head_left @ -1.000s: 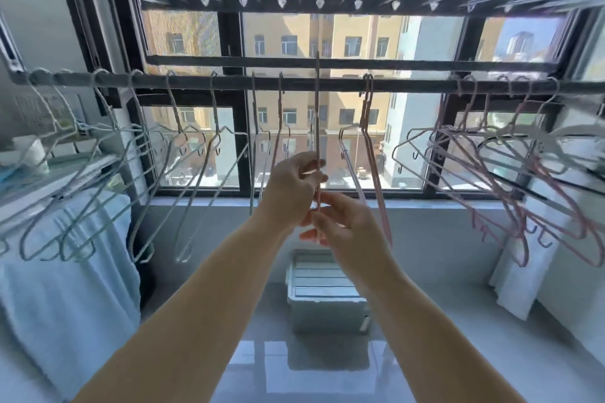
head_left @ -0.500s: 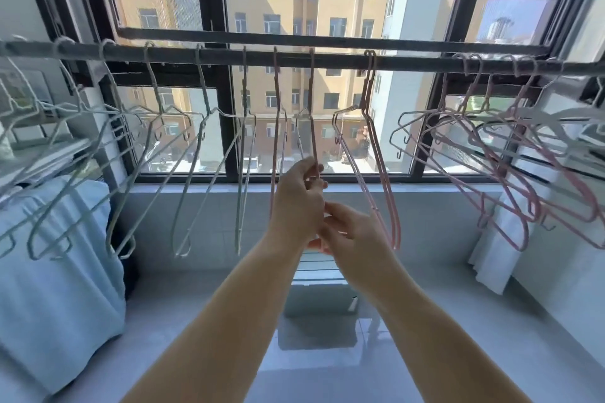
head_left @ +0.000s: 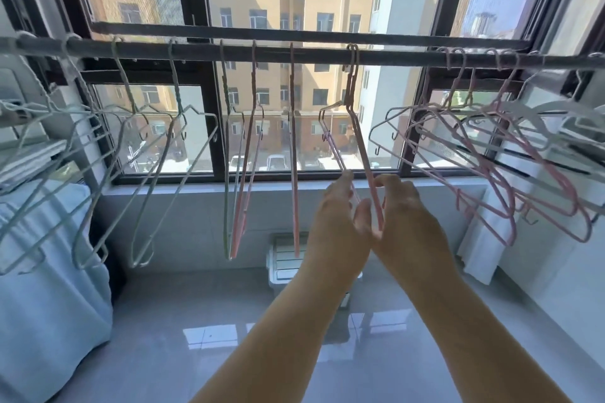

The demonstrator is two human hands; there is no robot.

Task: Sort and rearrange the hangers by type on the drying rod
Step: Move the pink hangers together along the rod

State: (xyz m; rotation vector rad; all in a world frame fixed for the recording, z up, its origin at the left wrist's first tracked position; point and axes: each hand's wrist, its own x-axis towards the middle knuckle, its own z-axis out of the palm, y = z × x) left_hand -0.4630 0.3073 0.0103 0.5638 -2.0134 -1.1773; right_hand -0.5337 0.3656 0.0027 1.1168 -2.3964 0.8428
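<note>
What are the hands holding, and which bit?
The right hand pinches a pink hanger by the lower part of its sloping wire. The left hand touches a second hanger on its lower wire; whether it grips cannot be told.

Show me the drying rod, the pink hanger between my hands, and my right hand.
drying rod (head_left: 320, 55): head view, bare stretch mid-rod.
pink hanger (head_left: 350, 85): head view, neck under hook.
right hand (head_left: 409, 216): head view, back of hand.
</note>
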